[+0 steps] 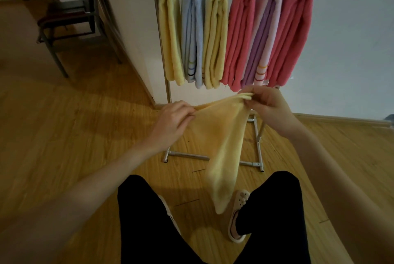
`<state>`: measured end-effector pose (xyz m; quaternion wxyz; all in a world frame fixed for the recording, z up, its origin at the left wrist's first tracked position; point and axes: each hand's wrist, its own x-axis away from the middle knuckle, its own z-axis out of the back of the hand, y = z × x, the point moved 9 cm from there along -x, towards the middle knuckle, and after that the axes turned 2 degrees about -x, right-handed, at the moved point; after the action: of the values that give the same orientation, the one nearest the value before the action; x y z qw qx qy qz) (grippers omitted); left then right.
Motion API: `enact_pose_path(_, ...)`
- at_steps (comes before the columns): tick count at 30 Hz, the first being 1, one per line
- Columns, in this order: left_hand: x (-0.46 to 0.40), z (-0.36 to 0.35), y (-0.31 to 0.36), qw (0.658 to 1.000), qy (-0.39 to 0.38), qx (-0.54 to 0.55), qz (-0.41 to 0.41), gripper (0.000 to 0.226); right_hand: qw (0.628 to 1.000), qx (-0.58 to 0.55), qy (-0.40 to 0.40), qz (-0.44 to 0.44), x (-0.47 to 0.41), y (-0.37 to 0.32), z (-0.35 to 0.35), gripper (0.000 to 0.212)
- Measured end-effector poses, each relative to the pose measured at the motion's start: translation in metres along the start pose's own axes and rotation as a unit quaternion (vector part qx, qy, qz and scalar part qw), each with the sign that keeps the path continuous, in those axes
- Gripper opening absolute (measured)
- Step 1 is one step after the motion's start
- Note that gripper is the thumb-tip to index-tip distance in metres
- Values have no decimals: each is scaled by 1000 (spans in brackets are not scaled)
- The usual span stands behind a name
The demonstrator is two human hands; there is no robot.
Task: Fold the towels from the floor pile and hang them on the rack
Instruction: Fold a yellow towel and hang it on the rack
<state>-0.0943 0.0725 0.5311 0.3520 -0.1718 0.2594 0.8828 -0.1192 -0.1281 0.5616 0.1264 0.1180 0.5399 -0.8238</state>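
You are pinching the yellow towel point(219, 146) by its top edge, left hand point(170, 123) and right hand point(266, 103) fingers closed on it before the rack point(168, 93); its hanging tail risks folding crooked.

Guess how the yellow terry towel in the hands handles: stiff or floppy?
Likely floppy: the yellow terry towel sags to a point below the left hand and right hand. Probably light; fingertip pinches alone hold it. Fuzzy pile suggests little slip.
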Motion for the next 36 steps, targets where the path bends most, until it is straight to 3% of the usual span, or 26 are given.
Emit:
enact_pose_path(11, -45, 84, 38, 983, 106, -144, -46, 16, 990, 46, 127, 35, 4, -9, 19, 31)
enact_pose_path(15, -48, 80, 36, 976, 81, -203, -20, 24, 990, 42, 125, 43, 1, -19, 12, 33)
enact_pose_path(21, -42, 67, 17, 973, 40, -228, 18, 20, 993, 53, 82, 62, -5, -27, -11, 32)
enact_pose_path(30, -26, 49, -8, 993, -85, -33, 74, 12, 990, 47, 129, 24, -5, -7, -6, 31)
enact_pose_path(36, -14, 29, 8, 962, -194, 154, 116, 17, 987, 48, 153, 8, -3, 2, -3, 32)
